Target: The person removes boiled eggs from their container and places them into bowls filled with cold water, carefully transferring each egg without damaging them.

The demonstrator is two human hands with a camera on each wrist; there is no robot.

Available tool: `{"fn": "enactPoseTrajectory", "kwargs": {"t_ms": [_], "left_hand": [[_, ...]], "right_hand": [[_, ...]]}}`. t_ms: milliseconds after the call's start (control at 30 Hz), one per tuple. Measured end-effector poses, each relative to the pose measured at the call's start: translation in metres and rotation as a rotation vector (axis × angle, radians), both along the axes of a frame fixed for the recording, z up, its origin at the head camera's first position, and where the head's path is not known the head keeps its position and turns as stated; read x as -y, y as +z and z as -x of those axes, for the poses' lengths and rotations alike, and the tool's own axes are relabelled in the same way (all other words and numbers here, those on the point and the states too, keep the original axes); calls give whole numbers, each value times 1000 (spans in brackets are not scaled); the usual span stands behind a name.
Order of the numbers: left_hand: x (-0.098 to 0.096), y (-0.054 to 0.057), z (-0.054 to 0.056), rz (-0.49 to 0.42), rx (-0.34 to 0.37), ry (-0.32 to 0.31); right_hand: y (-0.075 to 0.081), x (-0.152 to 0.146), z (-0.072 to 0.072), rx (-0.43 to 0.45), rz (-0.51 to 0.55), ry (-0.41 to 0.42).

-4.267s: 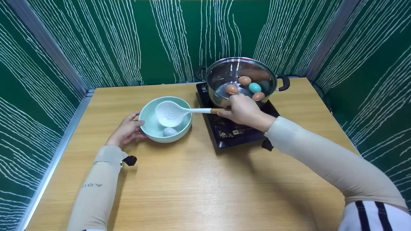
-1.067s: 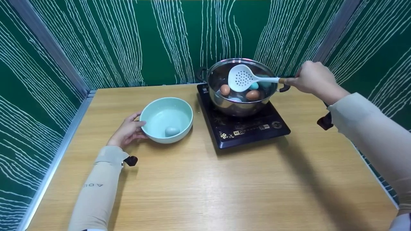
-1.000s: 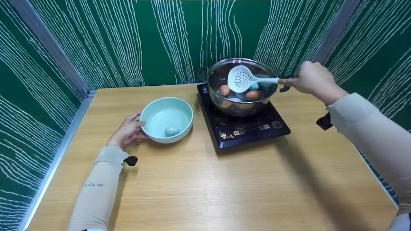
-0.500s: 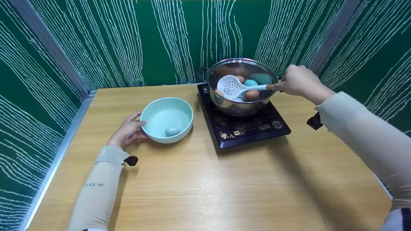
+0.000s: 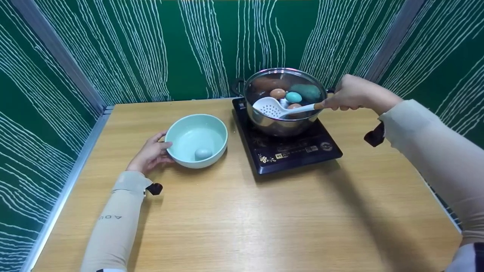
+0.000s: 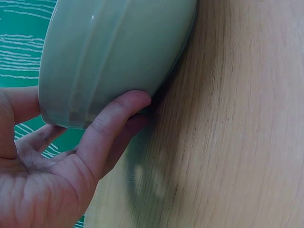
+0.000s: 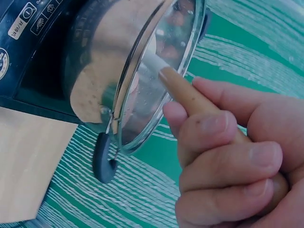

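Observation:
In the head view my left hand point(image 5: 153, 153) grips the left side of a light green bowl point(image 5: 181, 132), thumb at the rim. The left wrist view shows its fingers against the bowl's outer wall point(image 6: 109, 61). A pale blue egg point(image 5: 203, 154) lies in the bowl. My right hand point(image 5: 357, 92) holds a white skimmer point(image 5: 269, 107) by its wooden handle point(image 7: 190, 95), fingers curled round it in the right wrist view. The skimmer's perforated head is tilted low inside a steel pot point(image 5: 264, 122). Beyond it lie a brown egg point(image 5: 278, 93) and a turquoise egg point(image 5: 293, 97); the skimmer partly covers another brown egg point(image 5: 294, 106).
The pot stands on a black induction cooker point(image 5: 298, 155), right of the bowl on a wooden table point(image 5: 234, 219). One dark pot handle point(image 7: 102, 159) sticks out below the right hand in the right wrist view. Green patterned walls point(image 5: 196, 49) enclose the table.
The skimmer went from over the bowl to the pot, then lower and leftward inside it, shifting eggs. The left hand and the bowl have hardly moved.

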State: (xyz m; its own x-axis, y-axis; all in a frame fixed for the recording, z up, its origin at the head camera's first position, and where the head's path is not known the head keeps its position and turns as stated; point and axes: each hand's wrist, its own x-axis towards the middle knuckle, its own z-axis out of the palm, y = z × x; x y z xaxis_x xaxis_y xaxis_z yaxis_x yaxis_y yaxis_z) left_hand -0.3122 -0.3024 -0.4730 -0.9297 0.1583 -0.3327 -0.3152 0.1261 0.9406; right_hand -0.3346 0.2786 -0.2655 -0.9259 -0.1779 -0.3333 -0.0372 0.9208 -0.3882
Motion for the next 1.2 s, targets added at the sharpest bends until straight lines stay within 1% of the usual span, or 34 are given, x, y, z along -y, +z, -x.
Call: {"fn": "enactPoseTrajectory", "kwargs": {"t_ms": [167, 300, 500, 600, 800, 1033, 1200], "left_hand": [[-1, 1, 0, 2, 10, 4], [-2, 2, 1, -1, 13, 9], [-2, 1, 0, 1, 1, -2], [-1, 0, 0, -8, 1, -6], [0, 0, 0, -24, 9, 4], [-1, 0, 0, -23, 11, 10], [-1, 0, 1, -19, 16, 14]], "right_hand": [[-2, -14, 4, 85, 70, -24], [-7, -22, 6, 126, 108, -44], [-12, -30, 6, 171, 172, -70], [-13, -32, 5, 178, 200, -80], [-15, -35, 6, 162, 248, -124], [-13, -38, 9, 147, 263, -139], [-10, -40, 8, 145, 258, -148]]}}
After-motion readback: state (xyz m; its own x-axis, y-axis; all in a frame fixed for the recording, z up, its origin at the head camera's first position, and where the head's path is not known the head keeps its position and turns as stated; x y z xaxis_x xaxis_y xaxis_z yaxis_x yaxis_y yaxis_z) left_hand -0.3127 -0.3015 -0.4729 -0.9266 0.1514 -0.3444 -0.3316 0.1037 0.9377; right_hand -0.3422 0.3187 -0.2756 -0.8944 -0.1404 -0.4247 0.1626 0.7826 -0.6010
